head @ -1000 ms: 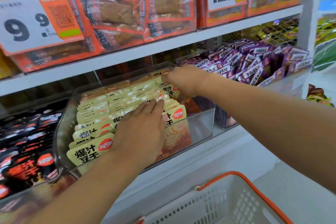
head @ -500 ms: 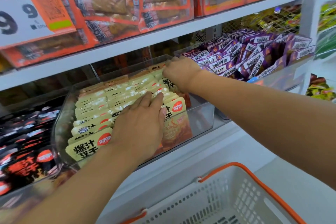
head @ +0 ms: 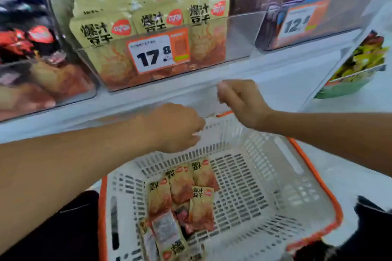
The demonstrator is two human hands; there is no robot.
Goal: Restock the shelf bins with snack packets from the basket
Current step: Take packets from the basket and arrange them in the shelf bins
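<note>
Both hands hover over the basket's [head: 314, 178] far rim. The left hand [head: 178, 127] and right hand [head: 241, 101] curl loosely, holding nothing. Snack packets [head: 182, 197] lie near its front edge.

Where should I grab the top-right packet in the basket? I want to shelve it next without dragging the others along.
That packet lies flat, label up, on the basket floor, its right edge free and its left edge against a neighbouring packet. Probably best: come from above and pinch the free right edge.
</note>
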